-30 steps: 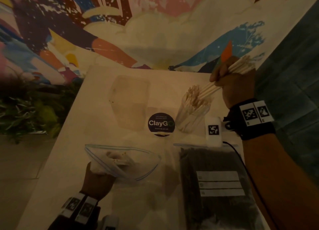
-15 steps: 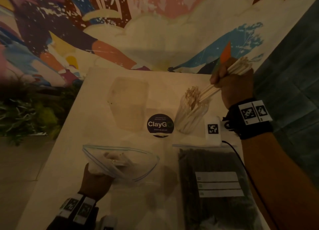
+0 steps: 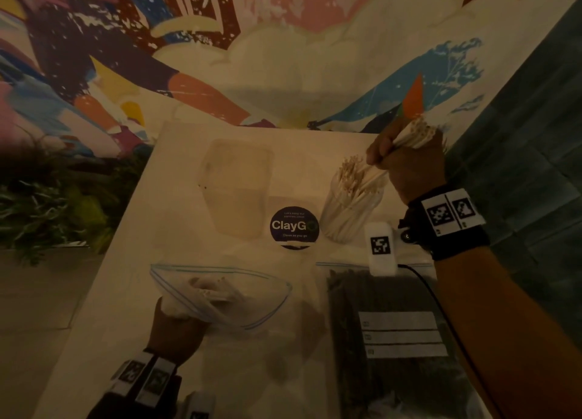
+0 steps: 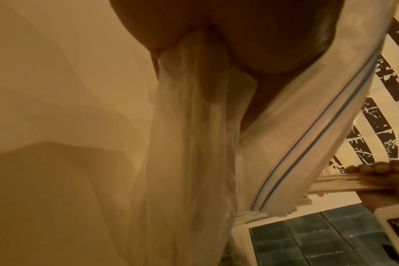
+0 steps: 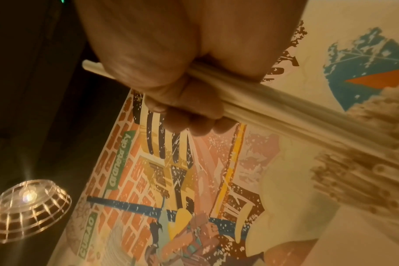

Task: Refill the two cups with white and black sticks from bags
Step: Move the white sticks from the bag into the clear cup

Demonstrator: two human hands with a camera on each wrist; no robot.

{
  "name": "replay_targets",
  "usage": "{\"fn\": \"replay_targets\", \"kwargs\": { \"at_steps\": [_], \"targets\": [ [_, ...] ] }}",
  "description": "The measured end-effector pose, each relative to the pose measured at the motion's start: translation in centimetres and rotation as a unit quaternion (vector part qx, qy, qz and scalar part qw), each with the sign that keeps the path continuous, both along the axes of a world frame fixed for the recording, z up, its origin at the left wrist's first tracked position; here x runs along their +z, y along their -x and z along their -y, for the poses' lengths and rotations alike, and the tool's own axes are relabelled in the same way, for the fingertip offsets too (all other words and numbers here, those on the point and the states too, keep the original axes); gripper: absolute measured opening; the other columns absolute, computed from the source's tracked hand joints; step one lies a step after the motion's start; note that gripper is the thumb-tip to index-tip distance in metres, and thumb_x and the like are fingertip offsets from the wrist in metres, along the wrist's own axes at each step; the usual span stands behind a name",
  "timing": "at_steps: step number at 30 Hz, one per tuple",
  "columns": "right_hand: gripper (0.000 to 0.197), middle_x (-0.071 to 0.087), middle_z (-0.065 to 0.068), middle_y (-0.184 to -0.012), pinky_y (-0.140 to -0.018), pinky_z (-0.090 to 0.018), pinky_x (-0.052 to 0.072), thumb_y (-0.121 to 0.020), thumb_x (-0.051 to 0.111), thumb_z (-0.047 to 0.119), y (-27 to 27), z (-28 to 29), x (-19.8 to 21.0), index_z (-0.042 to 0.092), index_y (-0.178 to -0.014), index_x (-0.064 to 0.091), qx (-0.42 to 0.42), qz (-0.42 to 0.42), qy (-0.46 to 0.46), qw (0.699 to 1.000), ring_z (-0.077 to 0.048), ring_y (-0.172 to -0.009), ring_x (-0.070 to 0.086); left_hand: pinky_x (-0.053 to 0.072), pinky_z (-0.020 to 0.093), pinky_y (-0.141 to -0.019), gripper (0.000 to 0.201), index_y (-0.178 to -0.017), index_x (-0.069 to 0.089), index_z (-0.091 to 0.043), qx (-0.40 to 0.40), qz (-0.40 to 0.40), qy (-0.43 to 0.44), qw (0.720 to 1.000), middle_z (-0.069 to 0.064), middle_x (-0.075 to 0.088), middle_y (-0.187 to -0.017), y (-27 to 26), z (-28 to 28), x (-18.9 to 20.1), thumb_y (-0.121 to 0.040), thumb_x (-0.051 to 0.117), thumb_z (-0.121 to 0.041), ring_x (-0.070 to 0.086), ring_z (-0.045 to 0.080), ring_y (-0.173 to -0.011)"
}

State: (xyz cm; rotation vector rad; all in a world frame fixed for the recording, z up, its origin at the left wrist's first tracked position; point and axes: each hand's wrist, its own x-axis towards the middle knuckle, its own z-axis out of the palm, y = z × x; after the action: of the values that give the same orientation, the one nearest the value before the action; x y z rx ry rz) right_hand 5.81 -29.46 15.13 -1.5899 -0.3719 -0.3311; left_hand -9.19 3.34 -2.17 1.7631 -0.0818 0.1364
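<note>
Now my right hand (image 3: 409, 163) grips a bundle of white sticks (image 3: 412, 133), tips entering the full cup (image 3: 349, 211) near the counter's far right edge; my left hand (image 3: 176, 327) holds the open clear bag (image 3: 220, 296) near the front edge.

1. A big painted mural (image 3: 283, 56) is filling the far wall, glowing in pinks, blues, yellows and dark browns.
2. Directly below the mural, a pale table (image 3: 132, 292) is stretching toward the camera under warm, dim light.
3. Right of the mural, a dark teal tiled wall (image 3: 535, 135) is running down the side.
4. Left of the mural's lower edge, green plants (image 3: 41, 211) are sitting in shadow.
5. In the right wrist view, beside the mural, a ribbed dome lamp (image 5: 27, 208) is shining against a dark ceiling.
6. On the mural there, green lettering (image 5: 120, 162) is reading "araneta city".
</note>
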Motion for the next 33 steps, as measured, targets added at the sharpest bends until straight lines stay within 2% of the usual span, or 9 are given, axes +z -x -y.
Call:
{"fn": "replay_targets", "kwargs": {
  "at_steps": [4, 8, 12, 16, 18, 24, 28, 31, 33],
  "targets": [
    [0.054, 0.056, 0.013, -0.052, -0.057, -0.029, 0.049, -0.055, 0.042, -0.021, 0.3, -0.5, -0.4, 0.030, -0.050, 0.059, 0.016, 0.001, 0.030, 0.999, -0.011, -0.054, 0.058, 0.054, 0.030, -0.076, 0.040, -0.084, 0.069, -0.006, -0.007, -0.003, 0.011, 1.000, -0.004, 0.070, -0.093, -0.1, -0.1, -0.1, -0.058, 0.068, -0.037, 0.066, 0.008, -0.084],
    [0.049, 0.058, 0.009, -0.052, -0.061, -0.028, 0.051, -0.052, 0.042, -0.018, 0.2, -0.8, -0.7, 0.027, -0.050, 0.060, 0.006, -0.009, -0.001, 1.000, -0.015, -0.056, 0.061, 0.054, 0.028, -0.072, 0.028, -0.078, 0.071, -0.016, -0.011, -0.011, 0.017, 1.000, -0.004, 0.070, -0.088, -0.1, 0.0, 0.2, -0.060, 0.067, -0.038, 0.065, 0.008, -0.080],
    [0.044, 0.061, 0.010, -0.056, -0.063, -0.030, 0.053, -0.054, 0.042, -0.016, -0.7, -0.5, -0.6, 0.024, -0.057, 0.060, -0.068, -0.016, -0.062, 0.996, -0.013, -0.058, 0.062, 0.054, 0.034, -0.070, 0.027, -0.082, 0.070, -0.020, -0.008, -0.018, 0.010, 1.000, 0.000, 0.069, -0.088, -0.1, -0.3, -0.2, -0.062, 0.066, -0.039, 0.066, 0.016, -0.081],
    [0.038, 0.064, 0.010, -0.057, -0.067, -0.023, 0.052, -0.064, 0.047, -0.016, -1.7, -0.4, -0.8, 0.019, -0.062, 0.061, -0.161, -0.033, -0.028, 0.986, -0.010, -0.062, 0.062, 0.055, 0.041, -0.072, 0.037, -0.083, 0.070, -0.005, -0.005, -0.021, 0.014, 1.000, 0.007, 0.070, -0.088, -0.2, -0.6, -0.7, -0.060, 0.069, -0.033, 0.067, 0.020, -0.084],
    [0.027, 0.061, 0.009, -0.052, -0.061, -0.017, 0.050, -0.069, 0.047, -0.024, -2.0, -0.7, -0.6, 0.002, -0.068, 0.053, -0.189, -0.025, -0.022, 0.981, -0.006, -0.055, 0.060, 0.056, 0.038, -0.070, 0.035, -0.081, 0.070, -0.006, -0.003, -0.026, 0.005, 1.000, 0.006, 0.070, -0.086, -0.3, -0.5, -0.6, -0.060, 0.068, -0.034, 0.066, 0.019, -0.083],
    [0.039, 0.056, 0.008, -0.052, -0.055, -0.026, 0.051, -0.068, 0.046, -0.028, -2.0, -0.9, -1.3, 0.010, -0.063, 0.044, -0.190, -0.037, -0.036, 0.980, -0.011, -0.051, 0.058, 0.056, 0.029, -0.071, 0.032, -0.082, 0.068, 0.000, 0.003, -0.038, 0.020, 0.999, 0.006, 0.070, -0.085, -0.2, -0.7, -0.9, -0.059, 0.075, -0.022, 0.067, 0.018, -0.083],
    [0.018, 0.058, -0.005, -0.062, -0.060, -0.040, 0.049, -0.076, 0.065, 0.014, -2.4, -0.1, -3.4, 0.013, -0.063, 0.053, -0.341, -0.096, 0.184, 0.917, -0.024, -0.060, 0.058, 0.054, 0.019, -0.071, 0.024, -0.085, 0.068, 0.002, 0.001, -0.041, -0.001, 0.999, 0.001, 0.070, -0.091, 0.1, -0.5, -0.8, -0.064, 0.077, -0.005, 0.066, 0.007, -0.081],
    [0.036, 0.061, -0.010, -0.068, -0.066, -0.041, 0.049, -0.080, 0.059, 0.046, -2.6, 0.1, -4.2, 0.013, -0.066, 0.057, -0.368, -0.086, 0.200, 0.904, -0.030, -0.069, 0.061, 0.051, 0.010, -0.070, 0.027, -0.087, 0.066, 0.003, 0.014, -0.035, -0.005, 0.999, -0.007, 0.069, -0.095, 0.3, -0.5, -0.7, -0.065, 0.077, -0.008, 0.064, -0.001, -0.081],
    [0.058, 0.065, -0.015, -0.079, -0.076, -0.046, 0.051, -0.079, 0.046, 0.065, -3.3, 0.4, -4.6, 0.010, -0.073, 0.060, -0.369, -0.118, 0.233, 0.892, -0.033, -0.080, 0.062, 0.052, 0.014, -0.071, 0.029, -0.085, 0.067, 0.000, 0.006, -0.029, -0.003, 1.000, -0.007, 0.069, -0.092, 0.2, -0.5, -0.6, -0.065, 0.077, -0.018, 0.064, 0.000, -0.081]
  ]
}}
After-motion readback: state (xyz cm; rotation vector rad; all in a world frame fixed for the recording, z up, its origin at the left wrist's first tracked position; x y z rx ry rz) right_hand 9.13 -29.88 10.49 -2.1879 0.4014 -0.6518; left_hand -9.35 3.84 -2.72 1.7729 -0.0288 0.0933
